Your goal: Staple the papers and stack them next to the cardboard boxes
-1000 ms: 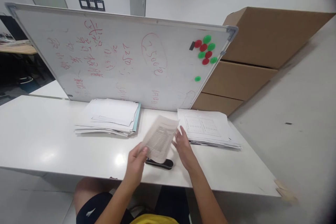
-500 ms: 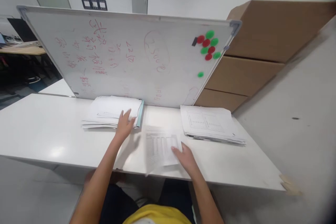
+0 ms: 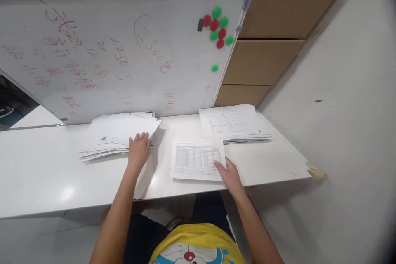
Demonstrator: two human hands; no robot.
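In front of me, several printed sheets of paper (image 3: 198,160) with a table on the top page are held at their right edge by my right hand (image 3: 230,175). Its thumb lies on top and the fingers are tucked beneath. My left hand (image 3: 139,148) rests on the right front part of the left paper stack (image 3: 117,130), fingers stretched out flat and grasping nothing. Mostly blank pages top that stack, somewhat unevenly layered. A right paper stack (image 3: 232,123), with a printed page uppermost, lies just behind my right hand's sheets.
A whiteboard (image 3: 173,86) with red writing stands upright along the back of the white table (image 3: 40,165). Red and green magnets (image 3: 214,24) cling to its right side. Cardboard boxes (image 3: 262,60) are piled behind it, beside the wall at right.
The sheets in my right hand, blurred and loosely fanned before, now lie flat and together. My left hand has come down from above the left stack onto its top pages. The view has shifted right.
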